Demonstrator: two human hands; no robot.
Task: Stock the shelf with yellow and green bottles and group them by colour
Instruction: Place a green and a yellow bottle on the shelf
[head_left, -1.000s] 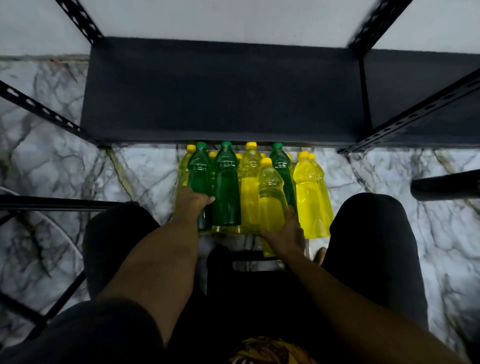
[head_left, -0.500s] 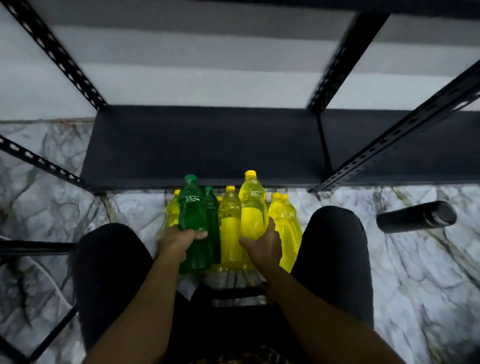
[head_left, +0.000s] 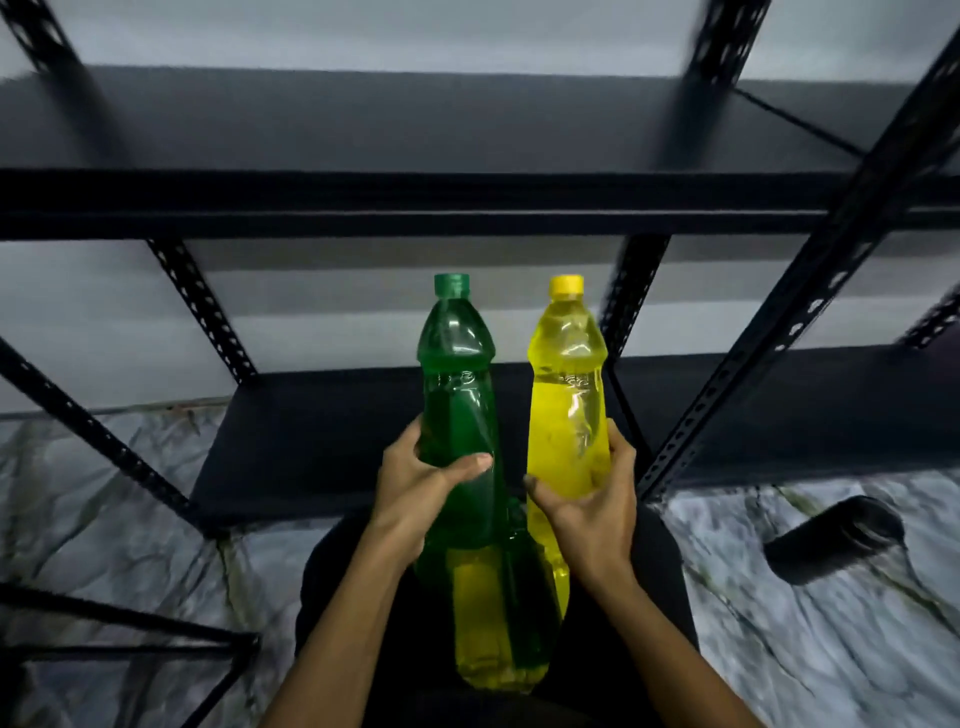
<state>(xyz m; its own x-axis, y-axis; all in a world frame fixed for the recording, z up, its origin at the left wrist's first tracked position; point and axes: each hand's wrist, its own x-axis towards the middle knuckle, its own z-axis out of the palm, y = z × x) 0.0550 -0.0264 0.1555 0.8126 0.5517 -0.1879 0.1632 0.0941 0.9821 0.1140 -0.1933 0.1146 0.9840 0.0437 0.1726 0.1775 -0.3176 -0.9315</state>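
Note:
My left hand (head_left: 415, 493) grips a green bottle (head_left: 457, 374) with a green cap, held upright in front of the black metal shelf (head_left: 322, 441). Beside it my right hand (head_left: 592, 499) grips a yellow bottle (head_left: 569, 395) with a yellow cap, also upright. Both bottles are lifted to about the same height, a small gap between them. Below the hands, more yellow and green bottles (head_left: 493, 623) stand between my knees, partly hidden by the held ones. The lower shelf board and the upper shelf board (head_left: 415, 197) hold nothing that I can see.
Perforated black uprights (head_left: 779, 343) frame the shelf bays. A black cylinder (head_left: 836, 538) lies on the marble floor (head_left: 805, 649) at right. More black metal bars (head_left: 119, 623) lie at lower left. A pale wall stands behind the rack.
Both hands have lifted one bottle each out of the group on the floor, up in front of the shelf. The camera has tilted upward, bringing the upper shelf into view.

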